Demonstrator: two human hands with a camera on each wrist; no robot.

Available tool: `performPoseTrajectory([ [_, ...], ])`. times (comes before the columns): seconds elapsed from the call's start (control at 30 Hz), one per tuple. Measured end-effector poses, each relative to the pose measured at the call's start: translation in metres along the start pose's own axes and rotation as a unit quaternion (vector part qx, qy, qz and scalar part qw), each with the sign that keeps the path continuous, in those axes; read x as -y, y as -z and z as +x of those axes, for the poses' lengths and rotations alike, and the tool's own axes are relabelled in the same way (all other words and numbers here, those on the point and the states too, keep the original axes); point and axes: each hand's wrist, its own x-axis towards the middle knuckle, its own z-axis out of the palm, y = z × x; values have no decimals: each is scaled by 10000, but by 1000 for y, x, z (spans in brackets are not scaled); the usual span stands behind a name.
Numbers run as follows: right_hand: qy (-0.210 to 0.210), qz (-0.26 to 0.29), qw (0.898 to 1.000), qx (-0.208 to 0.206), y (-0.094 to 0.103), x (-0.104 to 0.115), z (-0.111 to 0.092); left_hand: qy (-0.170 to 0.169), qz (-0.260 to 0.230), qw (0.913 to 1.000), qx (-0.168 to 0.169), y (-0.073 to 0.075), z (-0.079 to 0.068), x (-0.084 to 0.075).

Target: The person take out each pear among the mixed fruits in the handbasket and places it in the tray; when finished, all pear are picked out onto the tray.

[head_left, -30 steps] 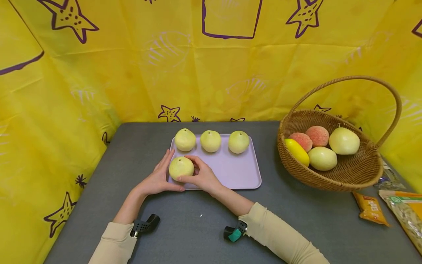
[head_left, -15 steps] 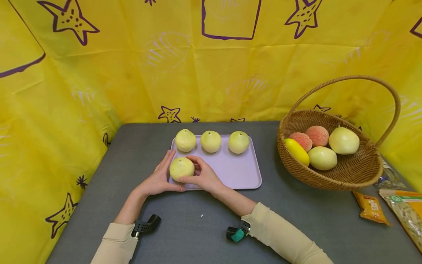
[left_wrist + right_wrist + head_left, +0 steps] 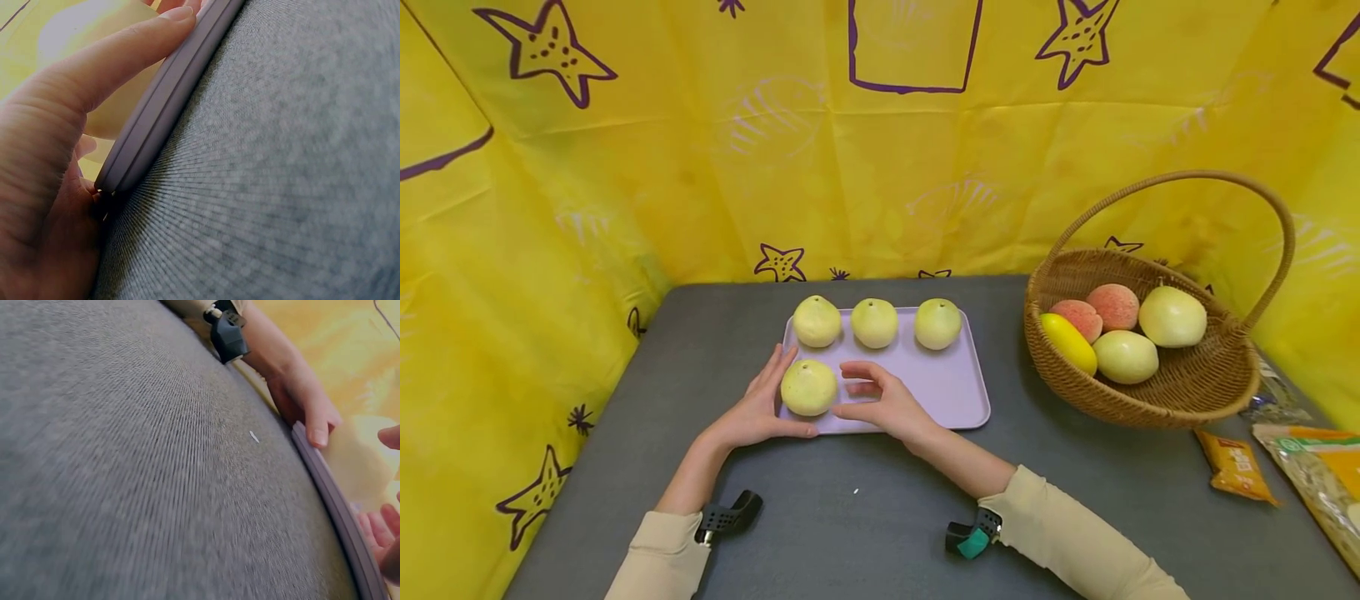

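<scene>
Loosely, the right hand (image 3: pixel 887 405) curves beside one smooth, round fruit (image 3: pixel 808 388).

Yellow cloth (image 3: pixel 685 192) printed with purple-outlined starfish (image 3: pixel 553 52) hangs behind and beside a dark grey table (image 3: pixel 842 542).

Through the head camera we look forward and down from above the grey table (image 3: pixel 820 542), far enough back to include the left hand (image 3: pixel 752 412), the right hand (image 3: pixel 887 404), the lilac tray (image 3: pixel 932 383) and the wicker basket (image 3: pixel 1105 400). Our left wrist view sits very close, tilted, skimming the tabletop beside the tray's rim. Our right wrist view, also low and tilted, faces across toward the left hand; both wrist views share that hand and the rim.
</scene>
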Motion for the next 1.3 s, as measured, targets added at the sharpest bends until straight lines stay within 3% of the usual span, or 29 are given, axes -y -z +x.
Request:
performPoseTrajectory([
  [0.77,-622,336,9975,-66,60,28,-55,42,77,9999,56,1,0,0],
  [1.3,-480,-488,9976,-101,112,60,-96,-100,148,9998,13,-1,1,2],
])
